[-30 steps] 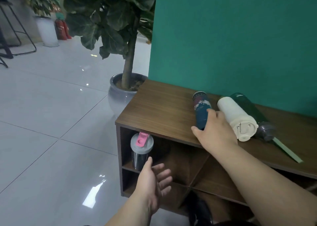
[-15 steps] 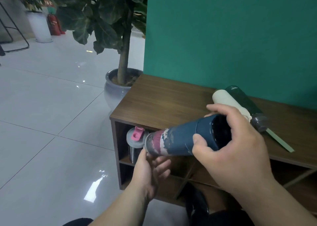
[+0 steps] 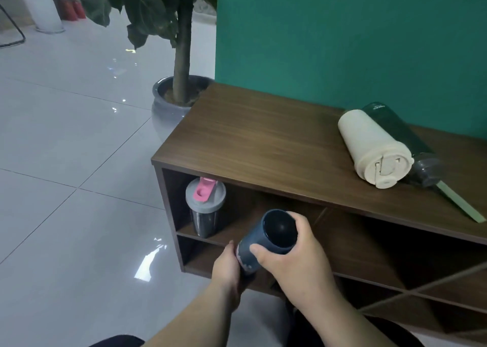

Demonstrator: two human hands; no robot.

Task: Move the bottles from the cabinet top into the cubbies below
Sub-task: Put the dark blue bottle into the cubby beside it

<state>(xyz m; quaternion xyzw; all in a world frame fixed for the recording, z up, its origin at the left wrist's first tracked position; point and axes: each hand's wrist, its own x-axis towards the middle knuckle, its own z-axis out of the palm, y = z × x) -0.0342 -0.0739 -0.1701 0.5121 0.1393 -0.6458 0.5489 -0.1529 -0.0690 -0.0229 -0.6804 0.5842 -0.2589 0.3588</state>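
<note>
- Both hands held the blue bottle (image 3: pixel 259 243) before the cubbies: right hand (image 3: pixel 295 257) fingers wrapped around it, left hand (image 3: pixel 228 263) fingers cupping its lower end.
- The cream bottle (image 3: pixel 374 146) lay on the cabinet top (image 3: pixel 258 141).

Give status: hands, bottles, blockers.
Both hands, left hand and right hand, on blue bottle, at cubby front. Cream bottle, green bottle lying on top. Pink-lid shaker shelved; nothing blocking.

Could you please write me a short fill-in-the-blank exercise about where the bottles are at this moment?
1. The blue bottle is held by ____ hands.
2. The cream bottle lies on its ____ on the cabinet top.
3. The shaker in the top-left cubby has a ____ flip cap.
4. ____ bottles remain on top.

Answers: both; side; pink; Two
</note>
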